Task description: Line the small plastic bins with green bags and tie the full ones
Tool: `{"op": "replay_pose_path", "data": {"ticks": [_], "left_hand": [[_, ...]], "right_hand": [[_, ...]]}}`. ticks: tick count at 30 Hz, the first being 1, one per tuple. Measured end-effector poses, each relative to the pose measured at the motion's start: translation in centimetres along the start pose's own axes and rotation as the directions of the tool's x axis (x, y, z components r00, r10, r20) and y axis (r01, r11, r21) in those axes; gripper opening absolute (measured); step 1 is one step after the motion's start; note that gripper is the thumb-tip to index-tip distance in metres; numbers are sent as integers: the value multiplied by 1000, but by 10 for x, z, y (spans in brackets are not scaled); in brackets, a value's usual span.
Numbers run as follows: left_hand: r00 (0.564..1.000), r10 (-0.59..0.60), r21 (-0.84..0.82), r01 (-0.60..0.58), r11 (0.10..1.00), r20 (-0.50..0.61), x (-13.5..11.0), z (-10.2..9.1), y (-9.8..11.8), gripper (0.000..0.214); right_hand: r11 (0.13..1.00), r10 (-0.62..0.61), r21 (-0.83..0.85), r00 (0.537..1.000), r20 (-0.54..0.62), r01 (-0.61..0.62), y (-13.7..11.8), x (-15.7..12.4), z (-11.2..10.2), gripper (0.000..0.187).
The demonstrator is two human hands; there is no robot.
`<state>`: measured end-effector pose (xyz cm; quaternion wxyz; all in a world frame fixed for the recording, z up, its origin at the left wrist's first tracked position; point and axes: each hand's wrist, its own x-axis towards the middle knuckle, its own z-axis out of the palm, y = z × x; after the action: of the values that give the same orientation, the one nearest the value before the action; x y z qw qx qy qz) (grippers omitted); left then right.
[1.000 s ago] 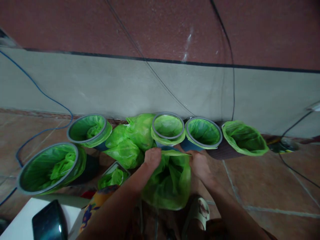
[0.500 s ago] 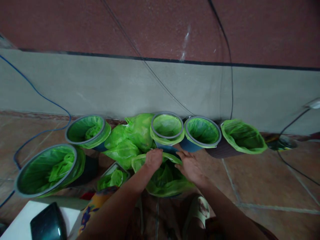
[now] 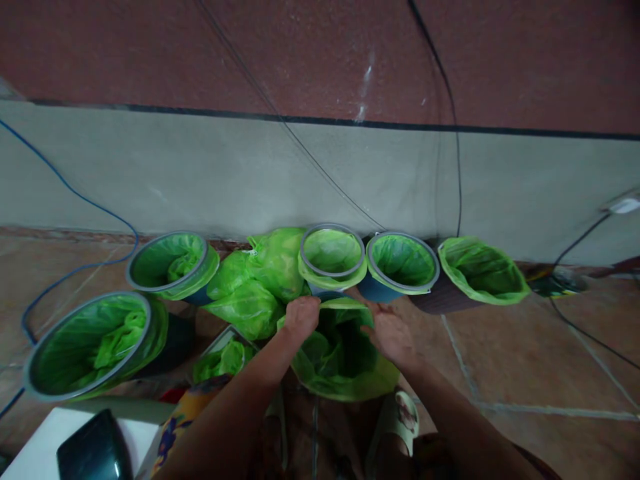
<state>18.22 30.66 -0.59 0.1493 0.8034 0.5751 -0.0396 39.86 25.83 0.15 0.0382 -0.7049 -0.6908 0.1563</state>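
Observation:
A bin lined with a translucent green bin liner [image 3: 350, 387] stands between my feet, its mouth facing up. My left hand [image 3: 303, 317] is closed over the liner's left rim, fingers wrapped on the edge. On the opposite rim my right hand [image 3: 394, 335] grips the liner, thumb on the inner side. The liner's lip is folded outward over the bin, and most of the bin's body is hidden beneath it. Just behind my left hand lie several tied green bags [image 3: 250, 307] with contents I cannot make out.
Along the wall stand more lined bins: a white one [image 3: 325, 289], a blue one [image 3: 375, 288] and a brown one [image 3: 435, 301]. Two dark bins with grey rings [image 3: 150, 323] [image 3: 206, 257] stand left. A small lined container [image 3: 225, 360], a white box [image 3: 45, 440] and a blue cable [image 3: 75, 270] are also left.
The liner's far edge has come up over the bin's back rim, covering most of the blue edge seen there before. The mouth is wider and rounder, and my right hand has shifted slightly right.

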Motion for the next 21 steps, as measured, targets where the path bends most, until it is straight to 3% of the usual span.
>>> {"op": "replay_pose_path", "data": {"ticks": [3, 7, 16, 21], "left_hand": [[999, 48, 24, -48, 999, 3, -1, 2, 11, 34], [999, 54, 29, -54, 998, -5, -2, -2, 16, 34], [998, -63, -53, 63, 997, -4, 0, -3, -4, 32], [998, -63, -190, 58, 980, -20, 9, -4, -11, 28]], "right_hand": [[994, -106, -27, 993, -44, 104, -15, 2, 3, 54], [1000, -31, 2, 999, -43, 31, -15, 9, 0, 30], [996, 54, 70, 993, -109, -47, 8, 14, 3, 21], [958, 98, 279, 989, -112, -63, 20, 24, 20, 23]]}}
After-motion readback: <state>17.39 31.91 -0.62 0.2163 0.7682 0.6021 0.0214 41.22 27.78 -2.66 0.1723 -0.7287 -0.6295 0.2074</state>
